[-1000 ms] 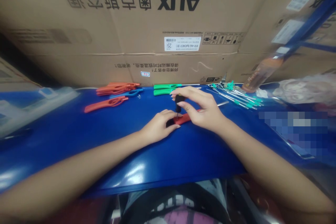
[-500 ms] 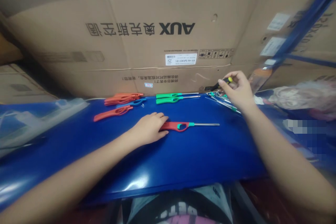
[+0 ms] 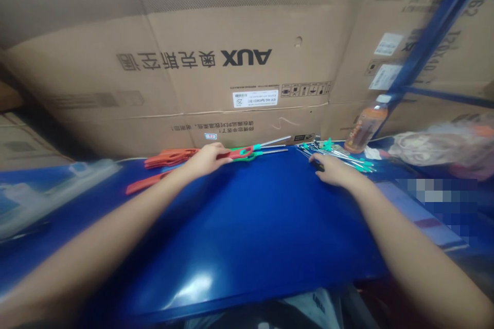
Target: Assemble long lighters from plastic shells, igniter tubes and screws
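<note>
My left hand (image 3: pixel 206 159) is closed round the handle of a red long-nosed lighter (image 3: pixel 235 153), at the back of the blue table. The lighter's metal tube points right and its collar is teal. It overlaps the green lighters (image 3: pixel 252 156), which are mostly hidden under it. My right hand (image 3: pixel 332 169) is low over the table with its fingers curled on a black and yellow screwdriver (image 3: pixel 319 165), largely covered by the hand. Just beyond that hand lies a pile of metal lighter tubes with teal ends (image 3: pixel 363 164).
Orange-red lighter handles (image 3: pixel 165 158) lie in a stack left of my left hand, with another red handle (image 3: pixel 142 184) nearer. A large cardboard box (image 3: pixel 173 20) stands along the back edge. A drink bottle (image 3: pixel 365 128) and plastic bags (image 3: pixel 420 144) are at the right.
My left hand has carried the red lighter from mid-table back and left to the green lighters. My right hand has lowered the screwdriver to the table beside the tubes. The view has shifted slightly.
</note>
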A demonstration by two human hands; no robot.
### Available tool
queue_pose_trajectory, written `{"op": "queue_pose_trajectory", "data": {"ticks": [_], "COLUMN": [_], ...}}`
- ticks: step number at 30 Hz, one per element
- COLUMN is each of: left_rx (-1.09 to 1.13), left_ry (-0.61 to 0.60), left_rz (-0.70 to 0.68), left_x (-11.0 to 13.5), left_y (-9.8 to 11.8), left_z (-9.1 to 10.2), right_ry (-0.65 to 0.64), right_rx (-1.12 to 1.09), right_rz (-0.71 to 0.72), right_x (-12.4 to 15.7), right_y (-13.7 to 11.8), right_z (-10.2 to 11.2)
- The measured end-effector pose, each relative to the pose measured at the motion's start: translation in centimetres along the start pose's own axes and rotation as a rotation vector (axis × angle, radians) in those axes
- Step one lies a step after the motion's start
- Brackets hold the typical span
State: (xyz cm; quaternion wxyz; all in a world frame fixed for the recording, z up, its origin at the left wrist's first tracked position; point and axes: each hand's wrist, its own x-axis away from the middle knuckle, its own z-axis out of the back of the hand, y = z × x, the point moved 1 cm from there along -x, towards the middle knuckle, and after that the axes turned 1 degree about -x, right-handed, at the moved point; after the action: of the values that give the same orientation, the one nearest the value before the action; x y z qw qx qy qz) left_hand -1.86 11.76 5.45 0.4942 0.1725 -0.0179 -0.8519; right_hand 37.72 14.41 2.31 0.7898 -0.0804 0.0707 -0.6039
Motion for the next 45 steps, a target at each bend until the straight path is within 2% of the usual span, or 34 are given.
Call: {"op": "queue_pose_trajectory", "data": {"ticks": [5,11,19,30,45], "left_rx": [-0.039,-0.070,-0.100,-0.172,-0.256], "left_ry": [0.015,0.014,0.056,0.129,0.166], "left_rz": [0.033,0.062,0.116,0.242,0.271], "left_x": [-2.2,-3.4,-4.2,-4.5,-4.7], "left_y": [-2.7,-3.4,-2.7,-1.5,-0.2], "left_z": [-1.5,-3.2,-4.0,-4.0,-4.0], "right_ry": [-0.002,0.032,0.025,0.033,0.126], "right_rx": [0.031,0.046,0.042,0.018,-0.008], "right_rz": [-0.010,0.017,0.052,0.007,0.043], "right_x": [-0.4,-0.7,-0.8,-0.8,-1.1], "right_y": [0.3,0.0,0.1,-0.2,0.1], "right_z": [-0.6,-0.9,-1.3,-1.3,-1.5]}}
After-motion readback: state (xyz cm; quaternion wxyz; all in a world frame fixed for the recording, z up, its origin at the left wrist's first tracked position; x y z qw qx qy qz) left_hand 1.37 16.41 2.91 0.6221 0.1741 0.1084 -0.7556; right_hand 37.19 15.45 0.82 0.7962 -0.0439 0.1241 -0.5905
